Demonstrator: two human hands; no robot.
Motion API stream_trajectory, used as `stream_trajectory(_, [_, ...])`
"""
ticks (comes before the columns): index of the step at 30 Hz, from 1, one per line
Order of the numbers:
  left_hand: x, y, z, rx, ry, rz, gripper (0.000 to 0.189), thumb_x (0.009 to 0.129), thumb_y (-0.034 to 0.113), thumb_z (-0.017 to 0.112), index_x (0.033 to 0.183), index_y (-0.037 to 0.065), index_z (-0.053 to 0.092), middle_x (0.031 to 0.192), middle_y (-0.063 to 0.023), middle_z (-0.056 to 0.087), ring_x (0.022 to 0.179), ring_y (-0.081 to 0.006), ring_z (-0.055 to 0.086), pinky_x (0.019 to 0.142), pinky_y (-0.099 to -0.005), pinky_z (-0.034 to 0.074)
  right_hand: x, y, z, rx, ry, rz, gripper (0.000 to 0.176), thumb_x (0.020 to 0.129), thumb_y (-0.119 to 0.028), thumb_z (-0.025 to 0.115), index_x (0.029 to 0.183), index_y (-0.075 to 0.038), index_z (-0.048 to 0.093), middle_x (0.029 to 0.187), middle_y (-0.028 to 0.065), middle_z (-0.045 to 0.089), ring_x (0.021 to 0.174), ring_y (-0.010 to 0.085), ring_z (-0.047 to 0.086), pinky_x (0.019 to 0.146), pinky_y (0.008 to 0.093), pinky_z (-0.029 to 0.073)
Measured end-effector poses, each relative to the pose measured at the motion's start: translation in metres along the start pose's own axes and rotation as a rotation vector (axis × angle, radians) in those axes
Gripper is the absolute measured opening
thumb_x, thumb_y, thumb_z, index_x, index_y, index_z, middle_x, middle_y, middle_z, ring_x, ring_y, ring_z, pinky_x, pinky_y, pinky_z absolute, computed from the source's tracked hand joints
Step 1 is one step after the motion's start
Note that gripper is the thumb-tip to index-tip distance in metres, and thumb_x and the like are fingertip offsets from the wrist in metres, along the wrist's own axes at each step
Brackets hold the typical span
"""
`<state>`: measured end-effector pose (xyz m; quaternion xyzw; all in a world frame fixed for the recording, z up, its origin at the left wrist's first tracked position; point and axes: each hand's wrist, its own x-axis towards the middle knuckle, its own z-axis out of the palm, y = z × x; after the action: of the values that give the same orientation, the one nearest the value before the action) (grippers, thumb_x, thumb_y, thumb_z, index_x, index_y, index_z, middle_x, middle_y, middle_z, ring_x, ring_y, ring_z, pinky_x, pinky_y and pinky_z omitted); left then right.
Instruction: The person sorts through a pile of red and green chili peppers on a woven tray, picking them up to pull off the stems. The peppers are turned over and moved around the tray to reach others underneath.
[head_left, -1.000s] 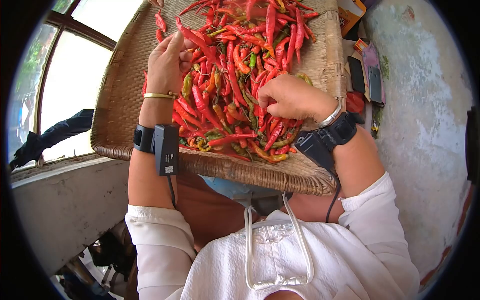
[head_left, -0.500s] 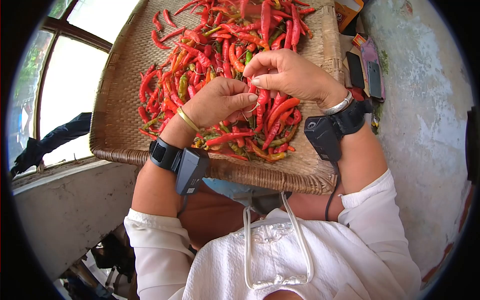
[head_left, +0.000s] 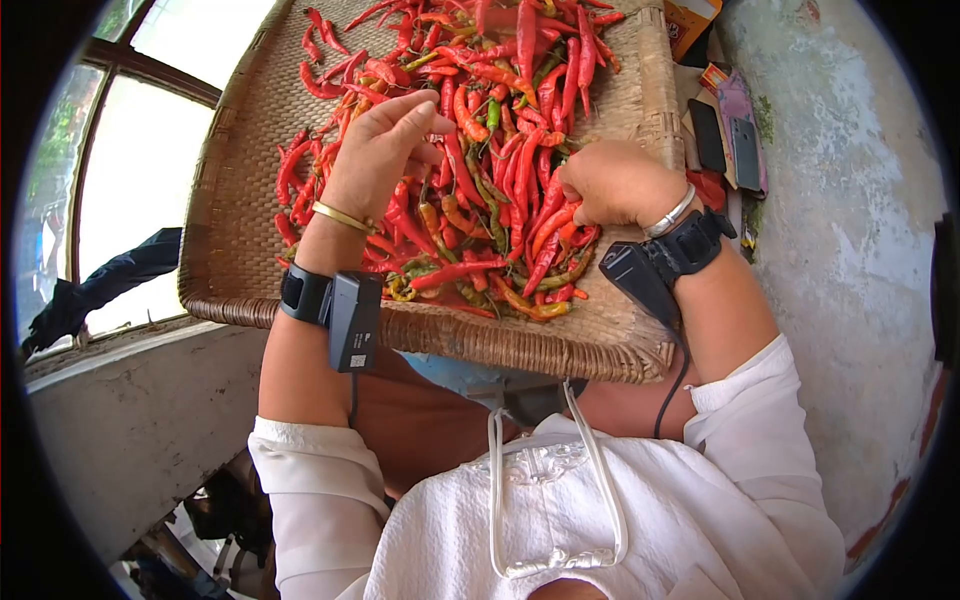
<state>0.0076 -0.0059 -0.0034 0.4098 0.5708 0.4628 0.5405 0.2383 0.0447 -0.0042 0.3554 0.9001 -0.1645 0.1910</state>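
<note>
While the left hand (head_left: 390, 145) hangs over the heap of chillies (head_left: 515, 165) with its fingers loosely curled and its thumb near the forefinger, the right hand (head_left: 622, 185) is bent down to the side of the heap nearest the right edge of the woven tray (head_left: 515, 350). Nothing shows between the left fingers, though their inner side is turned away, so I cannot tell whether they grasp anything. The right fingertips and thumb are drawn in against a red chilli (head_left: 553, 230); whether they pinch it or only touch it is, in fairness, hard to judge from this angle.

The chillies, mostly red with some orange and greenish ones, fill the middle of the tray and run up toward its far edge. One short green chilli (head_left: 493, 114) lies on the heap between the two hands. A yellow-orange chilli (head_left: 537, 308) lies near the near edge, and the weave is bare at the near right corner. A few red chillies lie apart from the main heap toward the far left corner.

Beyond the right edge, a black phone (head_left: 707, 137) and a grey phone (head_left: 745, 155) lie side by side, near the wall (head_left: 840, 220).
</note>
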Motion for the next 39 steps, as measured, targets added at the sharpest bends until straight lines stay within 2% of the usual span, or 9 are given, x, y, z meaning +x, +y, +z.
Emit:
stream_trajectory(8, [-0.018, -0.012, 0.034, 0.513, -0.579, 0.033, 0.033, 0.082, 0.027, 0.061, 0.103, 0.002, 0.057, 0.072, 0.0009, 0.058, 0.06, -0.0039, 0.052, 0.053, -0.0196, 0.044, 0.001, -0.006, -0.012, 0.437, 0.021, -0.269, 0.012, 0.064, -0.013, 0.063, 0.068, -0.003, 0.058, 0.064, 0.0102, 0.058, 0.058, 0.0223, 0.056, 0.053, 0.0321, 0.042])
stream_trajectory(13, [-0.017, -0.012, 0.031, 0.555, -0.625, -0.056, 0.023, 0.083, 0.025, 0.06, 0.089, 0.003, 0.06, 0.068, 0.0018, 0.058, 0.055, -0.0028, 0.049, 0.049, -0.0183, 0.041, 0.004, -0.007, -0.021, 0.736, 0.191, -0.349, 0.016, 0.066, -0.016, 0.062, 0.068, -0.002, 0.059, 0.062, 0.0108, 0.058, 0.058, 0.0201, 0.056, 0.055, 0.0304, 0.043])
stream_trajectory(16, [-0.015, 0.006, 0.016, 0.399, -0.475, -0.11, 0.022, 0.086, 0.024, 0.055, 0.079, 0.003, 0.059, 0.066, 0.0017, 0.059, 0.048, -0.0019, 0.047, 0.045, -0.0159, 0.038, 0.011, 0.003, -0.021, 0.738, 0.35, -0.26, 0.016, 0.069, -0.016, 0.062, 0.077, -0.003, 0.061, 0.07, 0.0122, 0.061, 0.067, 0.0232, 0.06, 0.061, 0.0325, 0.045])
stream_trajectory(18, [-0.006, 0.01, -0.001, 0.284, -0.293, -0.064, 0.021, 0.086, 0.023, 0.056, 0.079, 0.003, 0.06, 0.064, 0.0009, 0.059, 0.049, -0.002, 0.046, 0.045, -0.0168, 0.038, 0.017, 0.016, -0.008, 0.33, 0.412, -0.212, 0.016, 0.069, -0.009, 0.059, 0.083, -0.001, 0.059, 0.076, 0.0114, 0.06, 0.071, 0.025, 0.058, 0.062, 0.0329, 0.044])
stream_trajectory(21, [0.008, 0.005, -0.022, -0.166, 0.011, 0.084, 0.026, 0.088, 0.024, 0.052, 0.099, 0.001, 0.055, 0.084, -0.0046, 0.061, 0.056, -0.003, 0.051, 0.048, -0.0162, 0.041, 0.019, 0.015, 0.006, 0.251, 0.292, -0.208, 0.017, 0.067, -0.01, 0.061, 0.083, -0.004, 0.061, 0.08, 0.013, 0.061, 0.078, 0.0301, 0.058, 0.068, 0.0374, 0.045])
stream_trajectory(24, [0.012, 0.004, -0.019, -0.252, 0.22, 0.072, 0.031, 0.09, 0.021, 0.048, 0.112, -0.001, 0.048, 0.091, -0.0068, 0.061, 0.062, -0.0076, 0.057, 0.054, -0.0176, 0.049, 0.015, 0.008, 0.008, 0.14, 0.151, -0.157, 0.014, 0.066, -0.01, 0.062, 0.079, -0.007, 0.063, 0.082, 0.0131, 0.062, 0.081, 0.029, 0.059, 0.071, 0.038, 0.045])
stream_trajectory(28, [-0.004, -0.007, 0.012, 0.252, -0.067, -0.031, 0.033, 0.087, 0.02, 0.054, 0.114, 0.001, 0.051, 0.087, -0.0028, 0.062, 0.064, -0.0051, 0.055, 0.058, -0.018, 0.047, 0.01, 0.001, -0.003, 0.203, 0.028, -0.136, 0.013, 0.065, -0.011, 0.062, 0.077, -0.006, 0.063, 0.077, 0.0114, 0.062, 0.078, 0.0272, 0.06, 0.067, 0.0364, 0.046])
stream_trajectory(32, [-0.018, -0.018, 0.036, 0.291, -0.367, -0.005, 0.031, 0.083, 0.02, 0.06, 0.106, 0.002, 0.056, 0.073, 0.0011, 0.057, 0.059, -0.0039, 0.052, 0.049, -0.0195, 0.045, 0.012, 0.004, -0.01, 0.65, 0.135, -0.346, 0.017, 0.064, -0.012, 0.061, 0.079, -0.006, 0.064, 0.071, 0.0095, 0.062, 0.071, 0.0218, 0.061, 0.061, 0.0327, 0.046])
stream_trajectory(39, [-0.027, -0.013, 0.035, 0.28, -0.494, -0.093, 0.024, 0.084, 0.022, 0.059, 0.094, 0.001, 0.058, 0.064, 0.0022, 0.055, 0.053, -0.0035, 0.048, 0.048, -0.0187, 0.039, 0.014, -0.006, -0.019, 1.15, 0.259, -0.329, 0.011, 0.078, -0.008, 0.057, 0.085, 0.0, 0.061, 0.077, 0.0015, 0.06, 0.067, 0.0065, 0.054, 0.063, 0.0207, 0.043])
